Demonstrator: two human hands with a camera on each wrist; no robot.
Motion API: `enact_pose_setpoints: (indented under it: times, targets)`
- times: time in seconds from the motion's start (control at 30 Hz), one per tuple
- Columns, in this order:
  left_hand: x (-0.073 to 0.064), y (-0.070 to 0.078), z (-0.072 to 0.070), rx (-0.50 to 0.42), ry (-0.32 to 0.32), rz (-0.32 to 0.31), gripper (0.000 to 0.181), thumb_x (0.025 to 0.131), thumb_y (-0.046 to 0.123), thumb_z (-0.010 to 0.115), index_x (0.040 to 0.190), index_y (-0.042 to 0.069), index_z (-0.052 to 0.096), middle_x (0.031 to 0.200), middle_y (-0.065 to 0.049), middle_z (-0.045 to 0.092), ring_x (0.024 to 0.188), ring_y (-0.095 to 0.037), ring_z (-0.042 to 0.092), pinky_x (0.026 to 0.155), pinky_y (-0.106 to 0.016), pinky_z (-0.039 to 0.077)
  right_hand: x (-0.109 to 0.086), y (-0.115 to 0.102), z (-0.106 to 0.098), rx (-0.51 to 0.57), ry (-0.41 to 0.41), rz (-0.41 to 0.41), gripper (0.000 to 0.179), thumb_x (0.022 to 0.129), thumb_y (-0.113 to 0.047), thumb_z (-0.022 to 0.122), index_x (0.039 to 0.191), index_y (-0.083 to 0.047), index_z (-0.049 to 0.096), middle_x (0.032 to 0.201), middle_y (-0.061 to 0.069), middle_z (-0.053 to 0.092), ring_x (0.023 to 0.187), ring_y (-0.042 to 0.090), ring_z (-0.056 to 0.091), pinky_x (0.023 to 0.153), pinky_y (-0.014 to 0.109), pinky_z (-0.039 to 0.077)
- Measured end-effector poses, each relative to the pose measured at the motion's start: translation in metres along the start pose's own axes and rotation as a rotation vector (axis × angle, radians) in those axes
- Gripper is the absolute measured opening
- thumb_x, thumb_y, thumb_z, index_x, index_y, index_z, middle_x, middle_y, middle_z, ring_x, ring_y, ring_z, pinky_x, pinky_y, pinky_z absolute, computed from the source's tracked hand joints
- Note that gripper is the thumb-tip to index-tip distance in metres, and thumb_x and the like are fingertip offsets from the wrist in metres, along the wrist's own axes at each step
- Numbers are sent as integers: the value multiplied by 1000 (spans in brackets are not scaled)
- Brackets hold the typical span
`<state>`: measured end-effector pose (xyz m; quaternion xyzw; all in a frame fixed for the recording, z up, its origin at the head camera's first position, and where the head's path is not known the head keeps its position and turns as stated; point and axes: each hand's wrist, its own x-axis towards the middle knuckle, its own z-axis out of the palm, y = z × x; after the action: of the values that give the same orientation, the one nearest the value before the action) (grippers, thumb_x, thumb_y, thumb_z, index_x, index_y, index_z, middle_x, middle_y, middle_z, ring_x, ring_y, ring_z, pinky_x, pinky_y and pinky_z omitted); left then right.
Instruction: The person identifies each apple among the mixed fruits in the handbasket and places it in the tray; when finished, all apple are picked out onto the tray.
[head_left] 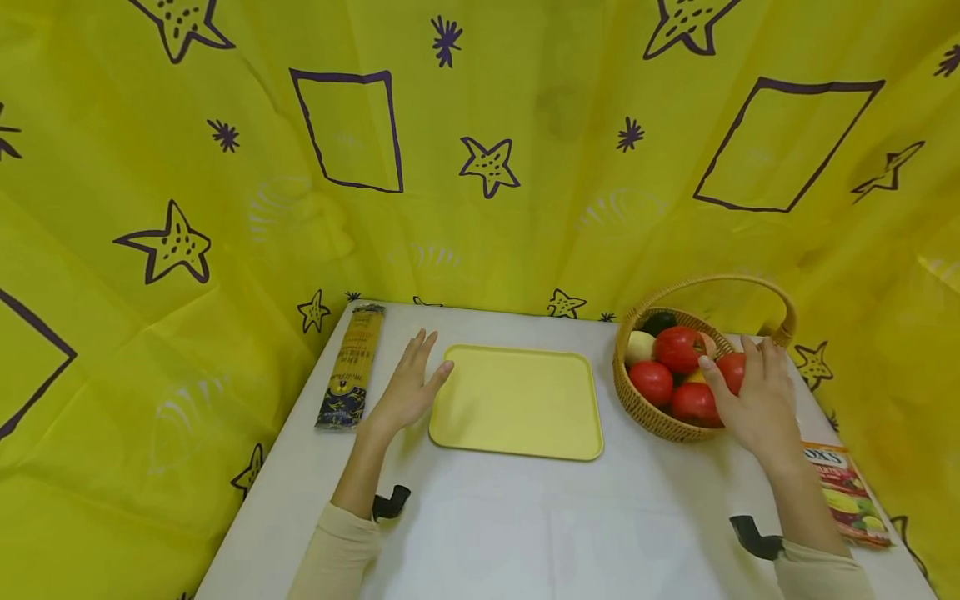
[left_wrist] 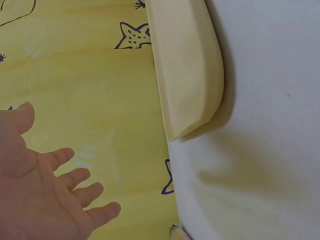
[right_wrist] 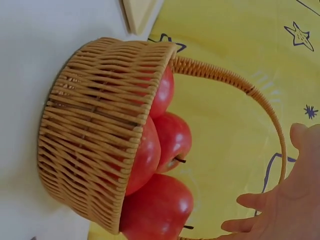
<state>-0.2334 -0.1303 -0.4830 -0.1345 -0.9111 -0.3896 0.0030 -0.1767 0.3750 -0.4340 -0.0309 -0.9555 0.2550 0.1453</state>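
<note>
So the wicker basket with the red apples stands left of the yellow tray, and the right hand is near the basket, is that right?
Not quite: the wicker basket with the red apples stands right of the yellow tray, not left, as the head view shows. The right hand is indeed near the basket.

On the white table (head_left: 510, 533), a yellow rectangular tray (head_left: 517, 408) lies between a long yellow-and-dark packet (head_left: 351, 367) at left and a wicker basket (head_left: 651, 420) (arched handle upright) at right; by the right edge lies a partly hidden printed bag (head_left: 849, 498), probably fruit sweets.
</note>
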Motion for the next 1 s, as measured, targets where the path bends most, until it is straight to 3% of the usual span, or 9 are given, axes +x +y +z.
enact_pose_setpoints:
  times: [0.43, 0.67, 0.73, 0.77, 0.83, 0.87, 0.9, 0.93, 1.0]
  targets:
    - [2, -11, 7, -203, 62, -40, 71, 110, 53, 38, 168, 18, 17, 174, -11, 13, 159, -35, 14, 129, -61, 16, 4, 21, -10, 193, 41, 98, 75, 111, -42, 39, 163, 8, 15, 166, 38, 5, 149, 64, 8, 118, 81, 7]
    - [7, -20, 16, -508, 93, -111, 64, 112, 44, 40, 168, 20, 21, 173, -12, 19, 158, -37, 20, 127, -62, 23, 4, 30, -25, 320, -2, 298, 74, 111, -47, 28, 165, 1, 14, 166, 37, 14, 147, 65, 17, 115, 83, 16]
    - [7, -22, 18, -569, 100, -126, 63, 112, 42, 40, 168, 20, 20, 173, -10, 21, 158, -34, 21, 128, -58, 21, 5, 34, -28, 366, -3, 358, 74, 111, -49, 28, 166, -1, 15, 167, 34, 17, 143, 52, 39, 118, 63, 39]
    - [7, -23, 19, -590, 103, -129, 63, 112, 40, 41, 168, 19, 20, 172, -10, 22, 158, -34, 22, 129, -57, 22, 6, 36, -28, 405, -4, 389, 74, 111, -48, 31, 166, -2, 16, 167, 31, 21, 136, 42, 51, 113, 49, 50]
    - [8, -26, 21, -627, 105, -136, 64, 112, 38, 42, 168, 15, 20, 171, -12, 23, 157, -36, 24, 128, -57, 23, 8, 41, -28, 537, -9, 442, 74, 110, -47, 39, 166, -3, 17, 165, 24, 31, 111, 17, 67, 88, 25, 62]
    - [8, -27, 21, -642, 101, -145, 64, 112, 37, 43, 167, 14, 20, 171, -12, 24, 156, -37, 25, 128, -57, 23, 8, 44, -28, 611, -15, 458, 75, 110, -46, 43, 166, -3, 17, 158, 19, 42, 97, 6, 68, 75, 18, 62]
    - [8, -28, 22, -655, 97, -158, 64, 112, 35, 44, 167, 12, 20, 171, -13, 25, 156, -37, 26, 128, -56, 25, 8, 47, -28, 694, -20, 474, 76, 109, -44, 47, 166, -4, 17, 149, 13, 50, 87, -4, 64, 65, 13, 60]
    - [8, -29, 23, -675, 89, -174, 64, 112, 33, 45, 167, 11, 21, 171, -14, 25, 156, -38, 26, 128, -55, 25, 8, 50, -28, 778, -28, 489, 77, 108, -42, 50, 167, -4, 16, 138, 7, 56, 82, -8, 63, 63, 17, 62]
    - [7, -31, 25, -716, 75, -207, 64, 112, 29, 46, 166, 9, 21, 170, -15, 26, 156, -38, 26, 128, -54, 27, 8, 56, -27, 914, -53, 514, 79, 107, -38, 55, 167, -6, 14, 121, -8, 56, 77, -7, 64, 61, 23, 64]
